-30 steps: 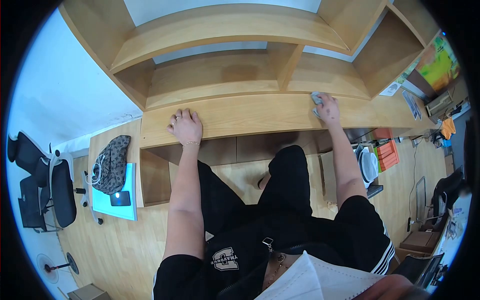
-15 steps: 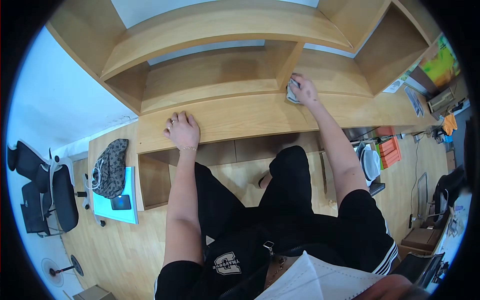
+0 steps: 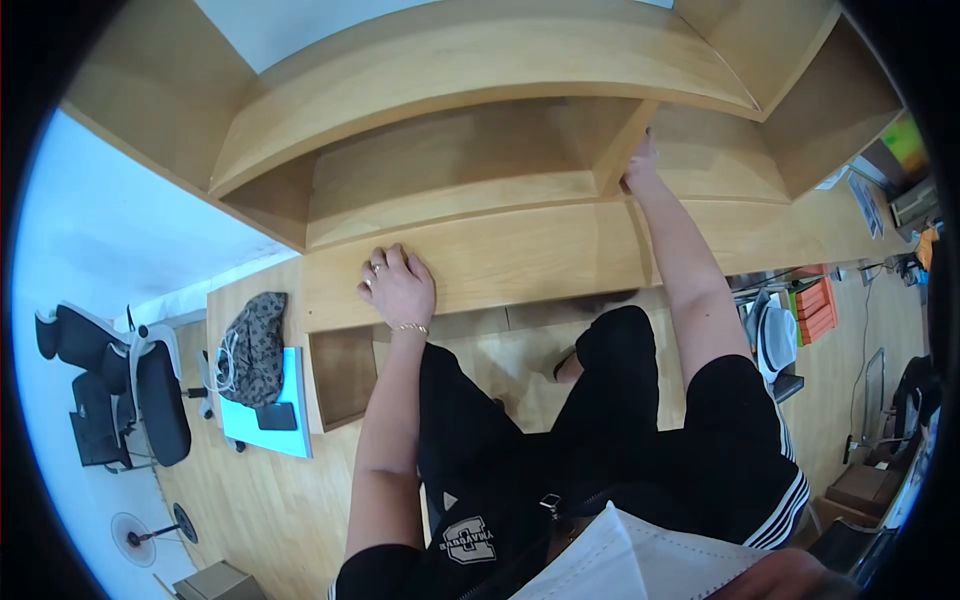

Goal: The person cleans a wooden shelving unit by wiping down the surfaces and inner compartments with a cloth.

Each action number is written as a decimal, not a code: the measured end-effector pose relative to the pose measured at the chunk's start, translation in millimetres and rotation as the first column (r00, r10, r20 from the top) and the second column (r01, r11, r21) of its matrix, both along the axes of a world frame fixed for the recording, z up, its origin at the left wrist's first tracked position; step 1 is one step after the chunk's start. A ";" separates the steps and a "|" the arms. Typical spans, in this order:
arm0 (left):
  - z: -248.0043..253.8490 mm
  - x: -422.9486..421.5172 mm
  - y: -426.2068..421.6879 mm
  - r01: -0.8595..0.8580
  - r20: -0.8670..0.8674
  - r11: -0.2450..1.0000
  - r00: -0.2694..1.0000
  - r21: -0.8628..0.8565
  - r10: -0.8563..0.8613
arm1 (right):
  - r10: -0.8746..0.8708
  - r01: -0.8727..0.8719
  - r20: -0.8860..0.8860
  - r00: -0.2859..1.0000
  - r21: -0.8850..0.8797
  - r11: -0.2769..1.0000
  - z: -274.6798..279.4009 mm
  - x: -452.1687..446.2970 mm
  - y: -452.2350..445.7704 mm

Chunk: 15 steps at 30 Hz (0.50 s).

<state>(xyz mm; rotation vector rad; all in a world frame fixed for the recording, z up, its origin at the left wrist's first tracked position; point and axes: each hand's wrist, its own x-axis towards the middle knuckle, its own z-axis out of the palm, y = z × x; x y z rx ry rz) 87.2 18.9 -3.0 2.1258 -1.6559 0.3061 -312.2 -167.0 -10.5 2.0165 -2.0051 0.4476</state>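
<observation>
My left hand (image 3: pixel 400 288) lies on the light wooden desk top (image 3: pixel 530 258), fingers spread, with a ring and a bracelet on it. My right hand (image 3: pixel 643 163) reaches into the right lower compartment of the wooden shelf unit (image 3: pixel 450 85), beside the upright divider (image 3: pixel 627 148). Its fingers are mostly hidden by the divider, and the grey cloth does not show now.
Left of the desk, a patterned grey bag (image 3: pixel 255 350) and a dark phone (image 3: pixel 276 416) rest on a light blue flat item (image 3: pixel 292 440). Beyond stands a black chair (image 3: pixel 160 395). Below right are a white hat (image 3: pixel 776 335) and orange items (image 3: pixel 816 310).
My right hand has moved from the desk top's back edge, with the grey cloth in it, to deeper inside the compartment beside the divider. My left hand stays on the desk; the view has shifted.
</observation>
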 end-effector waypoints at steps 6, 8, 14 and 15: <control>0.2 -0.7 -1.6 0.007 0.033 1.000 0.999 0.026 -0.008 | -0.158 -0.082 -0.395 0.905 -0.526 0.846 -147.0 -47.5 -146.5; -2.0 1.6 -2.2 0.008 0.047 0.999 0.999 0.040 -0.010 | -0.261 -0.178 -0.512 0.819 -0.658 0.732 -159.0 -54.0 -165.1; -2.7 2.1 -2.2 -0.017 0.077 0.999 0.997 0.051 0.013 | 0.092 -0.085 0.334 0.938 -0.035 0.996 -7.3 -14.4 -49.3; -1.1 1.3 -2.3 -0.015 0.059 0.998 0.998 0.065 0.012 | -0.057 0.069 -0.110 0.992 0.113 0.991 19.7 -13.5 -37.2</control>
